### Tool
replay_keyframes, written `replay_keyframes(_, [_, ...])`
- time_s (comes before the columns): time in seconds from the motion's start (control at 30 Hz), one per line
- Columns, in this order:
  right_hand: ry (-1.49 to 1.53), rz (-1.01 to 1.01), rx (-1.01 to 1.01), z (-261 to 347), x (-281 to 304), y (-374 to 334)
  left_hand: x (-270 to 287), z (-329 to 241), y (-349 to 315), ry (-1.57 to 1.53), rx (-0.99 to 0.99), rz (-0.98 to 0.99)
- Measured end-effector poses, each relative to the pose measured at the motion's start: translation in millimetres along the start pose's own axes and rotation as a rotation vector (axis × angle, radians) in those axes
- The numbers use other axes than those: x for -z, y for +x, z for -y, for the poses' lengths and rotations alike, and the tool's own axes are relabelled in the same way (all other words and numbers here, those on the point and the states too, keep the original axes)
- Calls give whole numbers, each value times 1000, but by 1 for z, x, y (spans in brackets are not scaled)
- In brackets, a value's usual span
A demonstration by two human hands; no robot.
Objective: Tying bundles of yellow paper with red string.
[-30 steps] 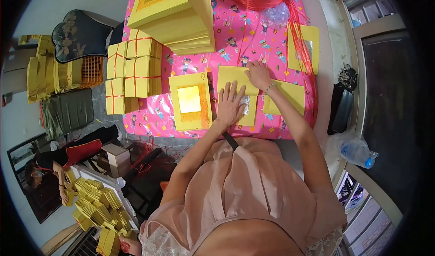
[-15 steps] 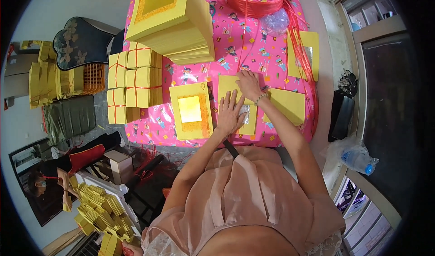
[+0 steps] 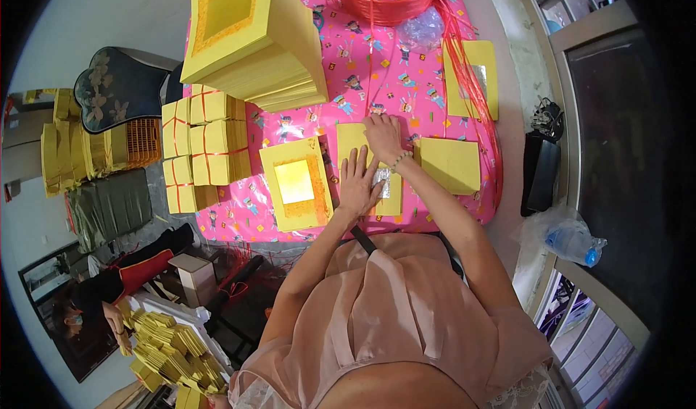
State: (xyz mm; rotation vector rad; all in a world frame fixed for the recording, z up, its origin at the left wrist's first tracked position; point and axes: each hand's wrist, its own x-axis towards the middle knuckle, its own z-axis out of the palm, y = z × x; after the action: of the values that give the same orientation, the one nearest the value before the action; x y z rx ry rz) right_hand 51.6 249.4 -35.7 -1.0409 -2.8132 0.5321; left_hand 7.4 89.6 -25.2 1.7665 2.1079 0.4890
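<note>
My left hand (image 3: 359, 183) lies flat with fingers spread on a yellow paper sheet (image 3: 394, 202), beside its silver foil patch. On the upper part of the same paper, my right hand (image 3: 384, 138) presses down with its fingers stretched forward. A beaded bracelet circles the right wrist. The paper seems folded over at the top, but the hands cover much of it. Left of them rests a stack of yellow sheets (image 3: 272, 205) with a shiny gold square and orange print. A plain yellow folded paper (image 3: 451, 165) lies just right of my right wrist.
A tall yellow paper stack (image 3: 279, 76) and red-tied bundles (image 3: 217, 148) stand on the pink patterned tablecloth (image 3: 286, 126). A red ribbon coil (image 3: 384, 5) trails strands over another yellow sheet (image 3: 487, 90) at right. A co-worker (image 3: 98, 293) handles yellow papers at lower left.
The whole view has shifted slightly. My hands stay on the same paper in nearly the same places. The co-worker's arms at lower left have moved.
</note>
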Motion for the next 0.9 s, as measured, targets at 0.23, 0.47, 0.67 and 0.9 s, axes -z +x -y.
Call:
replay_keyframes(0.23, [24,-42,2,1,-2,-1,-3,3,0,8,9,7])
replay_keyframes(0.47, [35,-7,-20,-1,-2,-1,-6,2,1,-6,0,-21])
replay_keyframes(0.67, [61,-145,2,-1,1,-7,-6,0,2,-22,6,2])
replay_keyframes(0.9, [309,-98,-198,21,22,-70,-10,4,-2,-61,39,13])
